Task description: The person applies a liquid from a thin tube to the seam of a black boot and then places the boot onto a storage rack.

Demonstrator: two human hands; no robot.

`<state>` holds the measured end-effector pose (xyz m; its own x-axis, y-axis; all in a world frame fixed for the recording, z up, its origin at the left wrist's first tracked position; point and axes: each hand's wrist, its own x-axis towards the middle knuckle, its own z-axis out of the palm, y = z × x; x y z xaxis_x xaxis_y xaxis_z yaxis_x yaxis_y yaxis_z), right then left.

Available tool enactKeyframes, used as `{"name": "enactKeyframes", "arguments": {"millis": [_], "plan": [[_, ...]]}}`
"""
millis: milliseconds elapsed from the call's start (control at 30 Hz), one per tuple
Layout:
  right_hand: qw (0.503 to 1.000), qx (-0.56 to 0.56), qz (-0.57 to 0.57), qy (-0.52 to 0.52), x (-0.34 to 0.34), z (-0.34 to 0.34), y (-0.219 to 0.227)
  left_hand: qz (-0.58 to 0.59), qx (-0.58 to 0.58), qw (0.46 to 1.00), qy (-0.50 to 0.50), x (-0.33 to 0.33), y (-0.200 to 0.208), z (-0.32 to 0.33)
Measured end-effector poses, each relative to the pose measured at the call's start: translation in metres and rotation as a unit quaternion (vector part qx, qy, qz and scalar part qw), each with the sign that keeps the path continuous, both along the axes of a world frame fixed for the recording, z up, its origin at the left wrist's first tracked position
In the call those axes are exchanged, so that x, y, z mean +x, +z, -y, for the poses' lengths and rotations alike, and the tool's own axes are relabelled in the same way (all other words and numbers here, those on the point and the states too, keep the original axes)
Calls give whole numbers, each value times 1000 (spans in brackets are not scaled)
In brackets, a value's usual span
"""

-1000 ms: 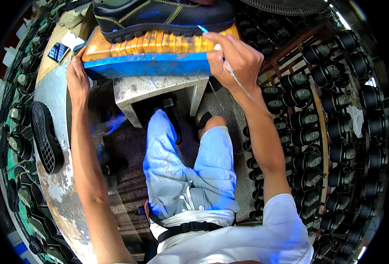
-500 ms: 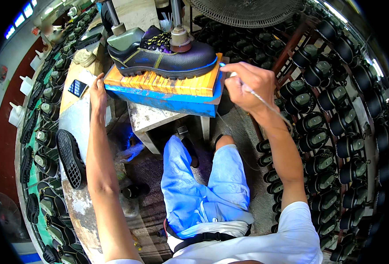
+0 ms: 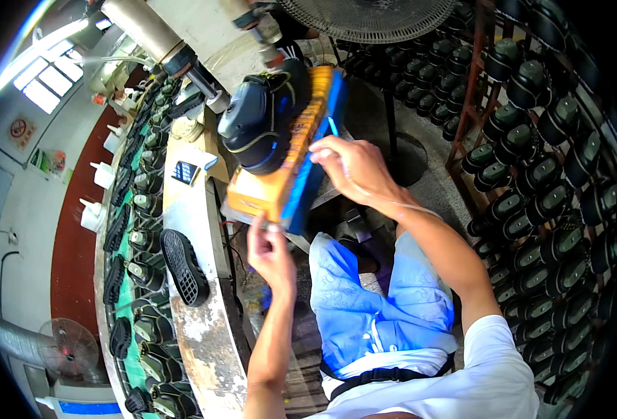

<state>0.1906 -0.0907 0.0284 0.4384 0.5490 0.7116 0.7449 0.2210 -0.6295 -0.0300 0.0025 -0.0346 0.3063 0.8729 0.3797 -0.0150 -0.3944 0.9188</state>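
Observation:
A black lace-up shoe (image 3: 249, 133) with yellow stitching sits sole-down on a yellow ribbed pad, fixed on a blue block (image 3: 315, 167). The shoe's heel end faces me and its toe points away. My left hand (image 3: 271, 255) grips the near lower corner of the block with its fingertips. At the block's right side my right hand (image 3: 354, 167) is closed on a thin pen-like tool (image 3: 333, 127) with a pale blue tip. A thin pale cord trails from that hand along the wrist. Two metal press rods hang by the shoe, the nearer rod (image 3: 207, 87) beside its heel.
On the worn bench at left lie a loose black outsole (image 3: 184, 267), a phone (image 3: 184, 172) and a beige coil (image 3: 186, 128). Beyond runs a line of shoes and soles on a green belt (image 3: 123, 279). Racks of black shoes (image 3: 518, 202) fill the right; a large fan (image 3: 368, 17) stands ahead.
The block and shoe have swung counter-clockwise, so the toe now points away. My left hand has moved to the near corner; my right hand has moved left. The head view has turned left.

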Motion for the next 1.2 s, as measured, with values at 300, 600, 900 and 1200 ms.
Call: {"name": "enactKeyframes", "arguments": {"millis": [300,600,900,1200], "plan": [[966,-212,0,-147,22,-29,27,-162,458,874,16,96,122,-119],[980,-189,-58,7,94,-51,26,-211,248,929,-175,130,177,-146],[968,-239,-60,-55,69,-41,31,144,58,942,-298,37,181,-110],[975,112,-190,38,-15,180,52,133,-106,860,-482,81,67,-30]]}}
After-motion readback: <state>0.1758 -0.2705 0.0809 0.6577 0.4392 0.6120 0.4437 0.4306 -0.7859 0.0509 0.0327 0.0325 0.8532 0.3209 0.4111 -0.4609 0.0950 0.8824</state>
